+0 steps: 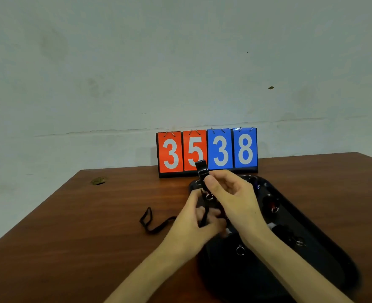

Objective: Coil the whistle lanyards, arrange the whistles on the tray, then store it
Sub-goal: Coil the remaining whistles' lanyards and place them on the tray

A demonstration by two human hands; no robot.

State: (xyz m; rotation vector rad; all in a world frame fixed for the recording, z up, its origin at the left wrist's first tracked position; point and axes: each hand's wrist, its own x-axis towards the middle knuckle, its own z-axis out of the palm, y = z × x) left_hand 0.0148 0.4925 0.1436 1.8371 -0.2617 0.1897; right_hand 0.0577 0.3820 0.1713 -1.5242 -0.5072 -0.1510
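Fingers (212, 185) of the right hand (231, 199) pinch the black whistle (202, 169), held up over the tray's far end. The left hand (191, 221) is curled round the lanyard (156, 226) just below it, and the free loop lies out to the left on the table (82, 237). Risk: the slack loop is well out from the left hand, so it may twist or catch on the tray (327, 248) rim during winding and give an uneven coil. A loose pinch could drop the whistle onto the other whistles (272, 206) in the tray and scatter them. The tray sits toward the table's right edge; its contents look like several dark whistles with key rings, but they are blurred. A scoreboard (207, 152) reading 35 and 38 stands at the far edge, close behind the hands. A brass grommet (98, 180) sits near the far left corner, out of the way.
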